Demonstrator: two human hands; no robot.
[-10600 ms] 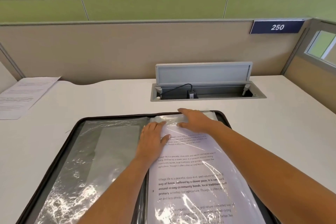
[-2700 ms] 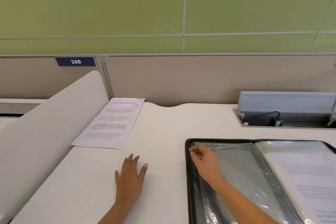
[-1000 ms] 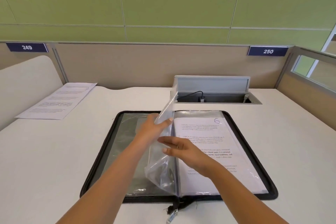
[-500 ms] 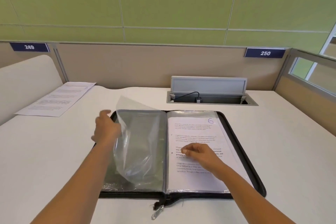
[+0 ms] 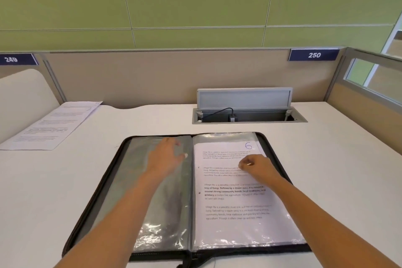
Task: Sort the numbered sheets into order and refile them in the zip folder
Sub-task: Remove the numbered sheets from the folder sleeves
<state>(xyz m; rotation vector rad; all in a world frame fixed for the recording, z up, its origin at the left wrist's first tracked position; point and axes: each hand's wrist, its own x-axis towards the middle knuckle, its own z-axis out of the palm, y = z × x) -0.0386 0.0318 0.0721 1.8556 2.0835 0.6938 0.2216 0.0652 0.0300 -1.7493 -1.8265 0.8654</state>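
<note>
Plastic sleeve (image 5: 161,191): just turned over; I see it flat on the zip folder (image 5: 113,172), under my open left hand (image 5: 166,155).
Sheet 6 (image 5: 230,202): now exposed, sleeved; right hand (image 5: 255,165) fingers curled, resting, gripping nothing.
Loose sheets (image 5: 54,126): far-left desk (image 5: 326,169), unfiled.

Handwritten "6" on sleeved sheet (image 5: 235,180); "250" on right plaque (image 5: 314,55), "249" on left plaque (image 5: 17,59)

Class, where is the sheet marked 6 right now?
The sheet marked 6 lies in a sleeve on the open zip folder's right side, under the right hand.
</note>
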